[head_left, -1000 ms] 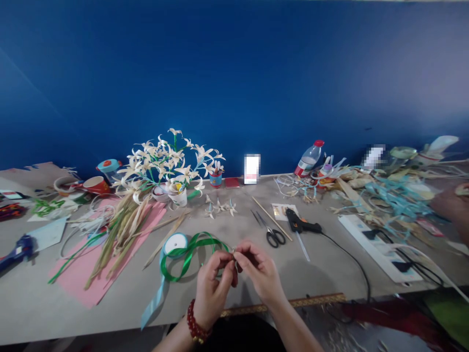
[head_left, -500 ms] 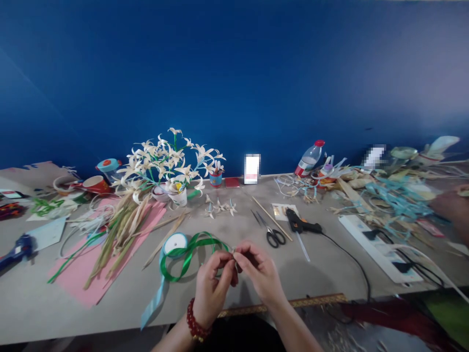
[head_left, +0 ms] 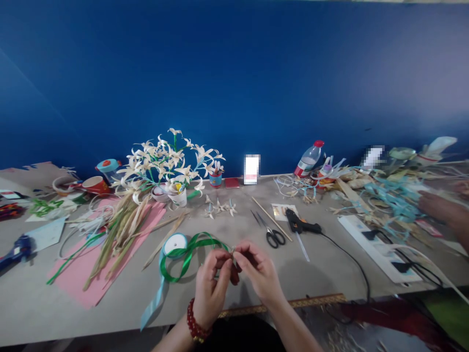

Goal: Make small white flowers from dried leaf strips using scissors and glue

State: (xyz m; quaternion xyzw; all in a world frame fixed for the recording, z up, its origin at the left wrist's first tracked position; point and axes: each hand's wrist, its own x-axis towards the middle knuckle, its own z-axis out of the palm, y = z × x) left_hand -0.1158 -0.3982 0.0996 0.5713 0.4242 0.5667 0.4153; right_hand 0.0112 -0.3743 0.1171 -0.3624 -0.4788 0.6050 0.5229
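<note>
My left hand (head_left: 214, 278), with a dark red bead bracelet at the wrist, is closed in a pinch at the end of a green ribbon (head_left: 186, 264). Fingertip to fingertip with it, my right hand (head_left: 261, 274) pinches something small and pale that the fingers mostly hide. From the fingertips the ribbon loops leftward over the table, past a white-and-blue ribbon spool (head_left: 176, 241) with a pale blue tail hanging toward the front edge. Beyond my hands lie several small cream flower heads (head_left: 220, 207). Black scissors (head_left: 274, 236) rest to the right.
A black glue gun (head_left: 302, 223) with its cord and a white power strip (head_left: 377, 249) lie right. Cream flowers (head_left: 176, 159) stand in cups at the back left, above dried husks on pink paper (head_left: 78, 281). Another person's hand (head_left: 439, 205) is among blue strands (head_left: 395, 195).
My hands stay almost in place, with only a slight shift of the fingers. The other person's hand at the far right has moved leftward into the blue strands.
</note>
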